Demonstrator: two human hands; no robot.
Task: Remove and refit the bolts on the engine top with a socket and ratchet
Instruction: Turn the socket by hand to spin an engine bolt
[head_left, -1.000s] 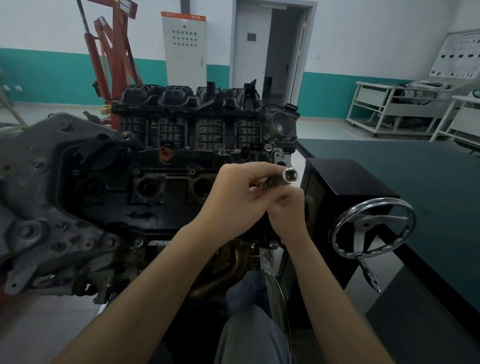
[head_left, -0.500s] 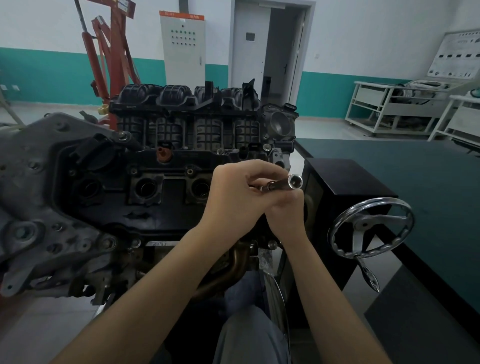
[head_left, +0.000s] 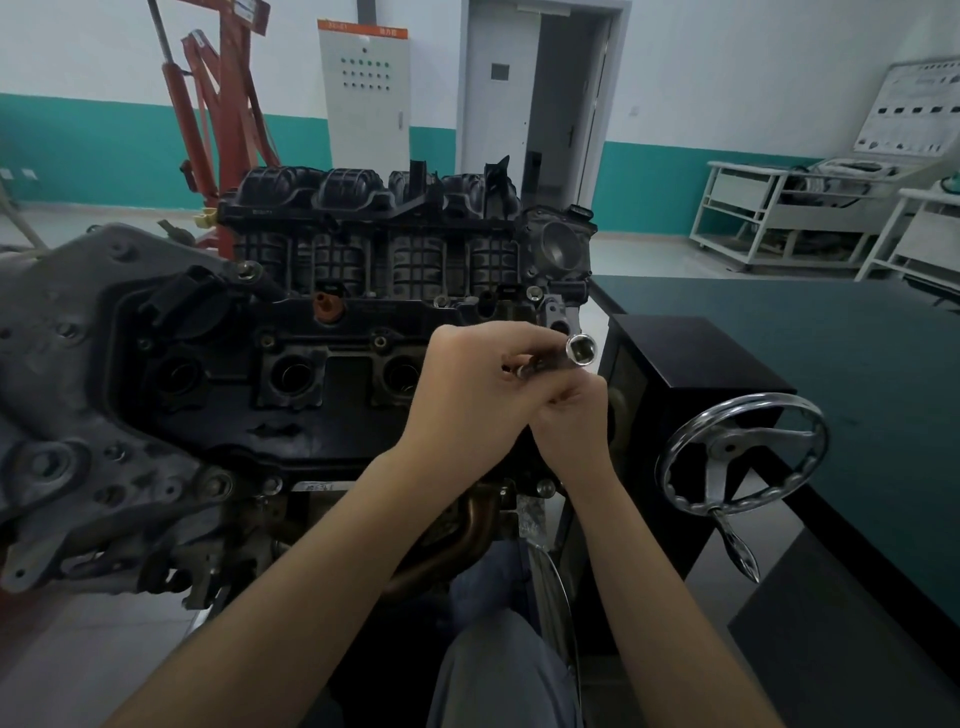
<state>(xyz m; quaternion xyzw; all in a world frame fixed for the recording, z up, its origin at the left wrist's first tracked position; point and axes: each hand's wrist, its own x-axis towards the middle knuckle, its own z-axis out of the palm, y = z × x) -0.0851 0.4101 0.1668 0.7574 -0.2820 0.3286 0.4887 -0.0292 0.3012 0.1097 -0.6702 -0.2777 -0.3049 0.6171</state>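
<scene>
Socket (head_left: 581, 352) tipped up since before, open end empty, both hands (head_left: 470, 395) (head_left: 574, 415) grasping its shaft

Even, dim indoor light; the black engine (head_left: 311, 374) left of the hands is murky, edges bow, and the socket (head_left: 581, 352) glints.

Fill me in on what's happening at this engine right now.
A person has both hands together in front of the engine. The left hand and right hand hold a chrome socket on a short tool, its open end up and toward the camera. It isn't on any bolt. Whether a ratchet is attached is hidden by the fingers.
</scene>
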